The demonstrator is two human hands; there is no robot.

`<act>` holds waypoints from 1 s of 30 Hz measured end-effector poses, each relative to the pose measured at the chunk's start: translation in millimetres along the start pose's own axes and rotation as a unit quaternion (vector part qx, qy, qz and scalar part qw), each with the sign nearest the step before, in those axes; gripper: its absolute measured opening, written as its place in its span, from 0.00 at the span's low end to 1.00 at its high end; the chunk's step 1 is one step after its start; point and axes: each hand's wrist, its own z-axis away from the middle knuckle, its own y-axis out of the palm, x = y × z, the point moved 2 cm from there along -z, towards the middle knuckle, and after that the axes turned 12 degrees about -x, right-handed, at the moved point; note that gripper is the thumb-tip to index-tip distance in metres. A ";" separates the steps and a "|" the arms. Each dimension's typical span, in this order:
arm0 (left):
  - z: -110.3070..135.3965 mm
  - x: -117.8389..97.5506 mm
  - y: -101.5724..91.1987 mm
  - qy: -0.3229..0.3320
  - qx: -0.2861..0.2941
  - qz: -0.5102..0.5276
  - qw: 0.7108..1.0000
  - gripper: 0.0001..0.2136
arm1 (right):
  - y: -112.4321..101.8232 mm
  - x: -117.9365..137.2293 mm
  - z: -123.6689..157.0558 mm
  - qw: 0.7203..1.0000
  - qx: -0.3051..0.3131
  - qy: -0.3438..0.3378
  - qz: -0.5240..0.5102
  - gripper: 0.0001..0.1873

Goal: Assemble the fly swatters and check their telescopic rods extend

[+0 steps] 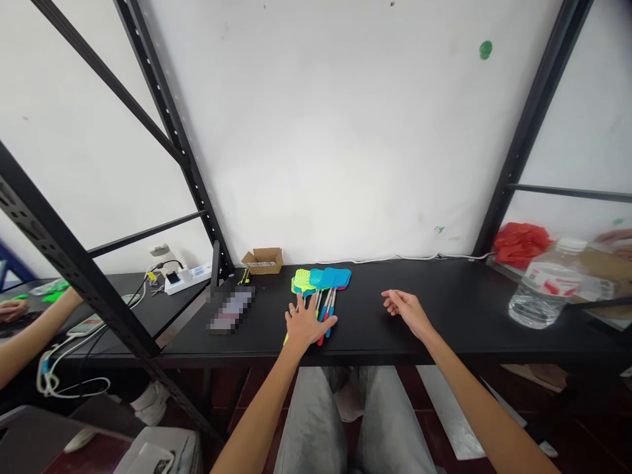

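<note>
A pile of fly swatters (336,278) lies on the black table, their blue and yellow-green heads overlapping toward the wall. Thin metal stems run toward me, ending in blue, red and yellow-green handles. My left hand (303,324) rests over the handles at the left of the pile, fingers spread, a ring on one finger; it hides part of several handles. To the right of the pile, apart from it, is my right hand (405,311). Its fingers are curled together, and nothing shows in them.
An open cardboard box (264,261) stands near the wall, with a blurred-out phone-like item (232,311) left of the swatters. At right are a large water bottle (546,286) and a red bag (521,243). Another person's arm (42,332) reaches in at left, beside a power strip (190,279).
</note>
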 end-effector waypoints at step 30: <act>12.7 -12.5 2.3 0.133 0.023 0.070 0.988 0.39 | 21.7 18.0 21.0 0.891 0.055 -0.255 0.372 0.18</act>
